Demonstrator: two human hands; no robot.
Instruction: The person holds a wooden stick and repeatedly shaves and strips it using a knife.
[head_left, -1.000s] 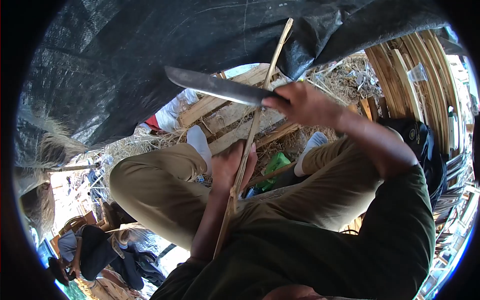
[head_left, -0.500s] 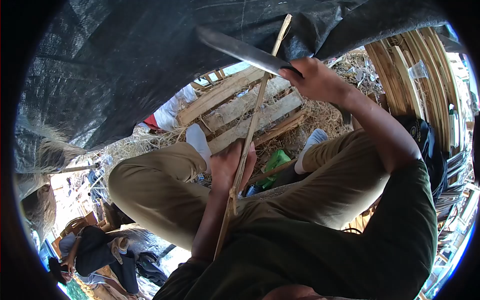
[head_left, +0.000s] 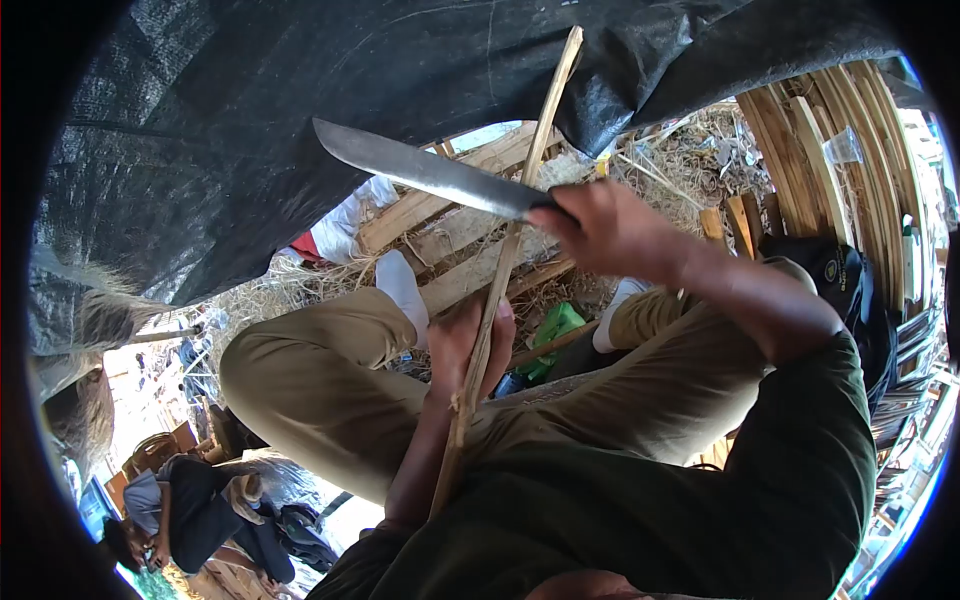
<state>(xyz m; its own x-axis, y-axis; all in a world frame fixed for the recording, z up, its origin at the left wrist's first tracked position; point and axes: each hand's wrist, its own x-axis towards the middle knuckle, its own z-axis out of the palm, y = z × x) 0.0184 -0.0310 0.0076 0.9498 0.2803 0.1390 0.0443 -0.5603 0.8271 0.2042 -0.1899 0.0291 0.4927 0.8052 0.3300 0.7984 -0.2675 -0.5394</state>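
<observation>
The right hand (head_left: pixel 610 230) is wrapped around the handle of a large knife (head_left: pixel 430 172), whose blade crosses a long wooden stick (head_left: pixel 504 268). Half a second ago the blade crossed higher up; now it is nearer the left hand (head_left: pixel 472 348), which grips the stick above the lap. The stick slants from the torso to the dark sheet (head_left: pixel 250 130). Below the right forearm, crumpled green plastic (head_left: pixel 558 325) lies between the legs; farther right sits a black bag (head_left: pixel 832 275), its contents hidden.

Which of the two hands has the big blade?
The right hand, which grips the machete; the left hand instead holds the wooden stick.
</observation>
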